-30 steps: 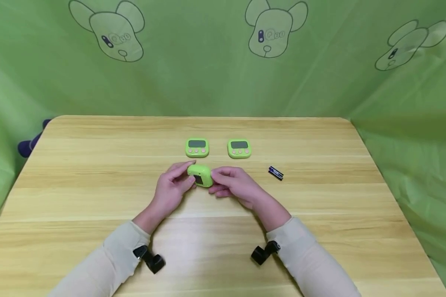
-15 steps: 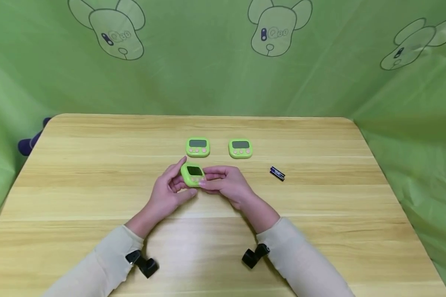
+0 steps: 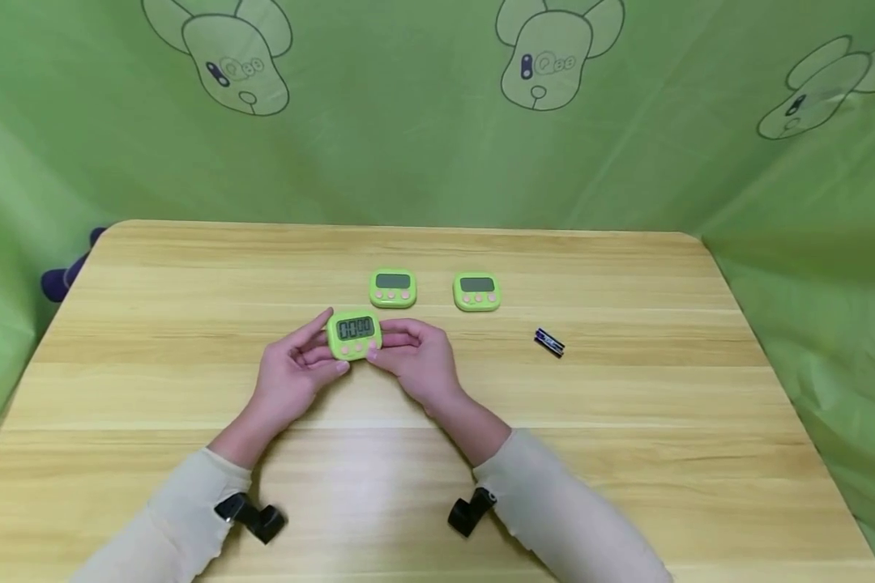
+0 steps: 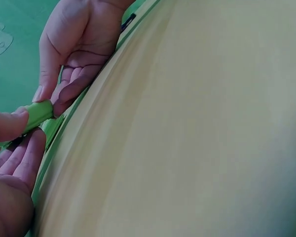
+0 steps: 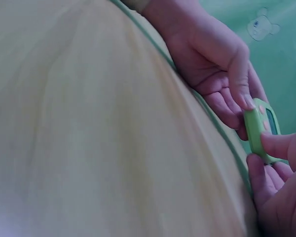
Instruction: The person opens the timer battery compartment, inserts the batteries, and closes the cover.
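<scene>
A light green digital timer point(image 3: 354, 335) with pink buttons is held between both hands, face up, dark digits showing on its screen. My left hand point(image 3: 288, 374) grips its left side, thumb near the lower edge and fingers behind. From the right, my right hand point(image 3: 419, 360) pinches it, thumb over the rightmost button and fingers behind. The right wrist view shows the same timer point(image 5: 257, 128) from its edge, with a thumb at each end. Two matching timers lie just beyond, a left one point(image 3: 393, 289) and a right one point(image 3: 477, 292), their screens blank.
Two dark batteries point(image 3: 549, 342) lie side by side on the wooden table point(image 3: 627, 486), right of the hands. Green curtains point(image 3: 408, 162) printed with animal heads hang behind and at the sides. A purple object point(image 3: 57, 283) shows past the table's left edge.
The held timer has been turned from its back to its face and moved left with both hands. Its screen, dark half a second ago, now shows digits.
</scene>
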Action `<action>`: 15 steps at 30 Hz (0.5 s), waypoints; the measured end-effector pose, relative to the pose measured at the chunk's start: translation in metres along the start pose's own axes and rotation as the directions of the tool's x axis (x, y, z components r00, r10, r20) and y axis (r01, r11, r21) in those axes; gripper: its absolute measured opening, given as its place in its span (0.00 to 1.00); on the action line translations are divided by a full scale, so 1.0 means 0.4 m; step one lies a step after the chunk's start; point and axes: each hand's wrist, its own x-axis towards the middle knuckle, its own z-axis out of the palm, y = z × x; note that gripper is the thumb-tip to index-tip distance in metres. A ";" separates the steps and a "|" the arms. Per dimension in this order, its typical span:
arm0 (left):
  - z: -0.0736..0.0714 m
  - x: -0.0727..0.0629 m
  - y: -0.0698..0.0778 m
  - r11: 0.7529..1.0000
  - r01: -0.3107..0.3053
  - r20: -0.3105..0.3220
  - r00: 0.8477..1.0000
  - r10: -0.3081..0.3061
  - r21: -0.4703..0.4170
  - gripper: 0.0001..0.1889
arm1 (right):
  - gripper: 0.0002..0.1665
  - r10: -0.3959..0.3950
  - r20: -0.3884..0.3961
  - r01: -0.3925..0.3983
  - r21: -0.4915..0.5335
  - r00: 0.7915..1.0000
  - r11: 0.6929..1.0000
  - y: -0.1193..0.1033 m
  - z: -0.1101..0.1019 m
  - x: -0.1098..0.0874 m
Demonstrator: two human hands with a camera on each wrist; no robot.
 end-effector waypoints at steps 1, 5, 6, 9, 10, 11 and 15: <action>-0.007 0.001 -0.001 1.000 -0.004 -0.015 1.000 0.004 0.014 0.41 | 0.24 -0.028 -0.009 0.028 -0.016 1.000 0.999 0.003 0.010 0.001; -0.031 0.009 -0.002 0.997 0.021 -0.092 0.996 -0.014 0.072 0.37 | 0.23 -0.133 -0.038 0.128 -0.113 0.990 0.985 0.009 0.046 0.011; -0.036 0.012 -0.001 0.995 0.038 -0.112 0.993 -0.027 0.091 0.36 | 0.23 -0.153 -0.041 0.146 -0.137 0.987 0.980 0.010 0.055 0.014; -0.054 0.023 0.005 0.983 0.089 -0.159 0.985 -0.063 0.162 0.32 | 0.23 -0.186 -0.042 0.174 -0.203 0.982 0.963 0.010 0.078 0.027; -0.060 0.026 0.007 0.977 0.102 -0.169 0.983 -0.070 0.186 0.31 | 0.23 -0.190 -0.041 0.177 -0.221 0.981 0.959 0.010 0.086 0.032; -0.067 0.030 0.008 0.971 0.112 -0.173 0.982 -0.076 0.210 0.31 | 0.23 -0.190 -0.042 0.175 -0.238 0.981 0.955 0.009 0.094 0.037; -0.093 0.044 0.013 0.963 0.138 -0.194 0.976 -0.094 0.232 0.30 | 0.22 -0.188 -0.055 0.161 -0.320 0.981 0.934 0.004 0.133 0.058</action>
